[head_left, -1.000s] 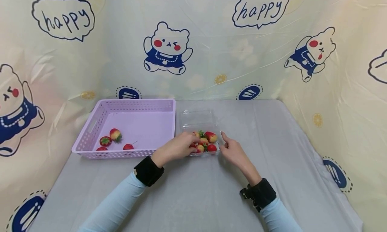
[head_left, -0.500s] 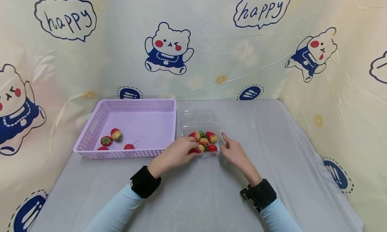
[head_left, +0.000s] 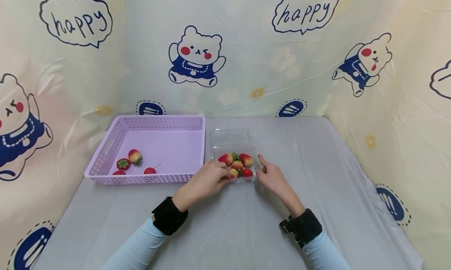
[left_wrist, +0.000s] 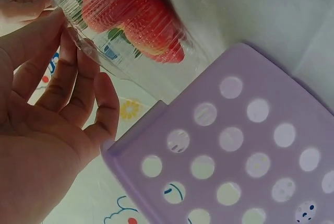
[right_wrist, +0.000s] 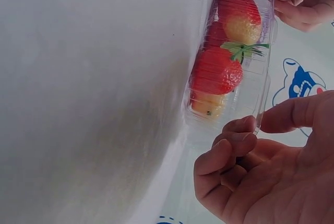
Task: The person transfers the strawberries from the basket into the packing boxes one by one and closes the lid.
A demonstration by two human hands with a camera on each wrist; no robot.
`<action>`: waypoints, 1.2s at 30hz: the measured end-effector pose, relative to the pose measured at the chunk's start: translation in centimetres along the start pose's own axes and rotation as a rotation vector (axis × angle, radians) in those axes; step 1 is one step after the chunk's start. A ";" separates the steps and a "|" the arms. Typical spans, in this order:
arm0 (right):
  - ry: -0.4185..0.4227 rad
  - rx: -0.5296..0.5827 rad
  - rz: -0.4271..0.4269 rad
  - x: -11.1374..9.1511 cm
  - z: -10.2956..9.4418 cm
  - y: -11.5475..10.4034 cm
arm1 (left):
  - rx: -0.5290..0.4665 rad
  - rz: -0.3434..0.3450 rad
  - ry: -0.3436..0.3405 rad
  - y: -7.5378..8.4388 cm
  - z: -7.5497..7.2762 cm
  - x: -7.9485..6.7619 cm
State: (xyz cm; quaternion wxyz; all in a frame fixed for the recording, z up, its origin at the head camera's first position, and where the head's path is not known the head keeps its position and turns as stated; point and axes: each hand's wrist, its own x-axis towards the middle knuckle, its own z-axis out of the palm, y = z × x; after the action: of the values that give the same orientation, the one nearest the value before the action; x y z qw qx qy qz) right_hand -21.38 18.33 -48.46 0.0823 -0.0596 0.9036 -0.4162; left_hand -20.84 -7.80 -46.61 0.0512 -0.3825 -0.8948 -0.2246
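Observation:
A clear plastic box [left_wrist: 151,80] with several strawberries [head_left: 245,159] in it stands on the cloth, its lid [head_left: 230,137] folded back behind it. At its near left corner is my left hand [head_left: 210,179], which pinches the rim between thumb and fingers. On the other side my right hand [head_left: 273,179] holds the near right corner; in the right wrist view its thumb and forefinger meet at the rim, with the other fingers curled below. The left hand covers part of the fruit in the head view. A smooth round red fruit [head_left: 247,172] lies at the right.
Left of the box sits a purple basket [head_left: 158,127] with holes in its walls. It contains strawberries [head_left: 135,156] and a round red fruit with a thin stem [head_left: 150,170]. Grey cloth [head_left: 317,156] covers the table; a printed curtain [head_left: 243,58] hangs behind.
My left hand has drawn back from over the strawberries to the box's near left corner, uncovering a strawberry at the back left. The right hand has stayed in place.

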 end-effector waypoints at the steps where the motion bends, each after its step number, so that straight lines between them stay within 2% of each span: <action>1: 0.001 -0.001 -0.003 0.0 0.0 0.0 | -0.007 0.001 0.006 0.0 0.0 0.0; 5: -0.003 -0.005 -0.006 0.1 0.0 0.0 | -0.023 -0.018 0.015 -0.1 -0.3 -0.2; 10: -0.011 -0.001 0.007 0.0 0.1 0.0 | -0.050 -0.101 0.015 -0.2 -1.2 -0.9; 12: -0.009 0.000 0.010 -0.1 0.2 0.0 | -0.069 -0.141 0.021 -0.2 -2.0 -1.2; 15: -0.006 0.001 0.016 -0.1 0.2 0.0 | -0.083 -0.162 0.068 -0.5 -3.4 -1.5; 21: -0.009 -0.004 0.018 -0.2 0.1 -0.3 | -0.091 -0.223 0.172 -2.4 -5.9 -2.5; 26: -0.010 -0.006 0.017 -0.2 0.0 -0.4 | -0.067 -0.277 0.194 -3.5 -7.5 -3.4; 31: -0.003 -0.011 0.018 -0.2 0.0 -0.3 | -0.037 -0.320 0.180 -4.1 -8.0 -3.7; 36: -0.007 -0.011 0.013 -0.2 0.0 -0.2 | 0.009 -0.396 0.178 -4.9 -8.1 -4.5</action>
State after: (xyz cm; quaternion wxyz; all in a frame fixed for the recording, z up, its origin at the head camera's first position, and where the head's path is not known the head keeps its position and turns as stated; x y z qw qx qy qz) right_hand -21.14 18.22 -48.27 0.0880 -0.0557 0.9058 -0.4106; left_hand -21.79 -17.24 -42.34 0.0868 -0.1778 -0.9453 -0.2592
